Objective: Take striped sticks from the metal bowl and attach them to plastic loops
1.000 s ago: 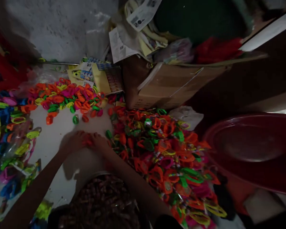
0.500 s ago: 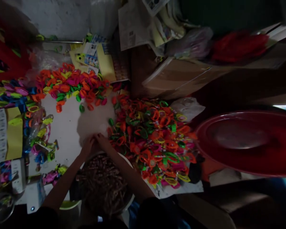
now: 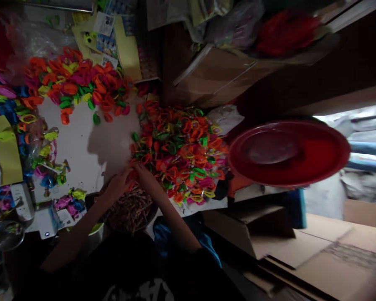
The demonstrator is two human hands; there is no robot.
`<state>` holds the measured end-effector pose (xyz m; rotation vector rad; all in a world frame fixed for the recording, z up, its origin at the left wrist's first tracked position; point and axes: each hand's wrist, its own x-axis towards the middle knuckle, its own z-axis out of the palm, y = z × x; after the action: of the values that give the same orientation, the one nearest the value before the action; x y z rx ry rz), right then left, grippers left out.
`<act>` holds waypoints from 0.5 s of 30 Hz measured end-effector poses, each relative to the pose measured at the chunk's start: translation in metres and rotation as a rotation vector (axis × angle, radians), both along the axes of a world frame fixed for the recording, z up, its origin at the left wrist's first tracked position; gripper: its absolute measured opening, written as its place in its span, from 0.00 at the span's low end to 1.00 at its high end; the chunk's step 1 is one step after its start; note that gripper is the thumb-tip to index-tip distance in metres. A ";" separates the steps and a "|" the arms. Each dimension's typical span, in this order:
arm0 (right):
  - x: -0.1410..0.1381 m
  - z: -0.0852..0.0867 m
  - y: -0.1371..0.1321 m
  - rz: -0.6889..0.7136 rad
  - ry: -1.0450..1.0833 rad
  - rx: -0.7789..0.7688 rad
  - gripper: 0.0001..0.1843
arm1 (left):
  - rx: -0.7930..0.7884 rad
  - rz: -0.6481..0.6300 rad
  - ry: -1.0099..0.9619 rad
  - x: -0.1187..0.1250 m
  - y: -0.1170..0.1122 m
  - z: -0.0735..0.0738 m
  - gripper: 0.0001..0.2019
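My left hand (image 3: 122, 180) and my right hand (image 3: 140, 169) meet above the near edge of the white table (image 3: 78, 154). Between their closed fingers is a small orange plastic piece (image 3: 132, 175); its exact shape is blurred. Directly below the hands, a round tub holds many small brown wrapped sticks (image 3: 133, 209). Just beyond and to the right of my right hand spreads a big heap of bright plastic loop-shaped pieces (image 3: 178, 150), in orange, green, yellow and pink. A second pile of similar pieces (image 3: 81, 81) lies at the back of the table.
A large red basin (image 3: 324, 156) stands at the right. Cardboard boxes (image 3: 213, 77) rise behind the heap, and more cartons (image 3: 335, 246) lie at lower right. At the left are a yellow card (image 3: 8, 156), a white power strip (image 3: 21, 200) and a metal bowl (image 3: 8, 236).
The view has shifted, so the table appears higher and more to the left. My hands have moved over the tub, and an orange piece now shows between them.
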<state>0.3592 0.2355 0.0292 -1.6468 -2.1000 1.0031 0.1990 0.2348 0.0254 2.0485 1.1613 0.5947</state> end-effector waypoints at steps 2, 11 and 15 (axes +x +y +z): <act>0.019 -0.005 -0.040 -0.068 0.002 -0.054 0.30 | -0.026 -0.077 0.032 0.023 -0.032 -0.001 0.15; 0.052 -0.026 -0.099 -0.154 -0.010 -0.101 0.29 | -0.129 -0.052 0.168 0.013 -0.078 -0.005 0.18; 0.054 -0.017 -0.045 -0.147 0.004 0.013 0.22 | -0.057 0.255 0.123 -0.060 -0.025 0.002 0.15</act>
<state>0.4137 0.1901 0.0118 -1.7614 -1.9459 0.9434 0.1385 0.2101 0.0270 1.9256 1.5093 0.5551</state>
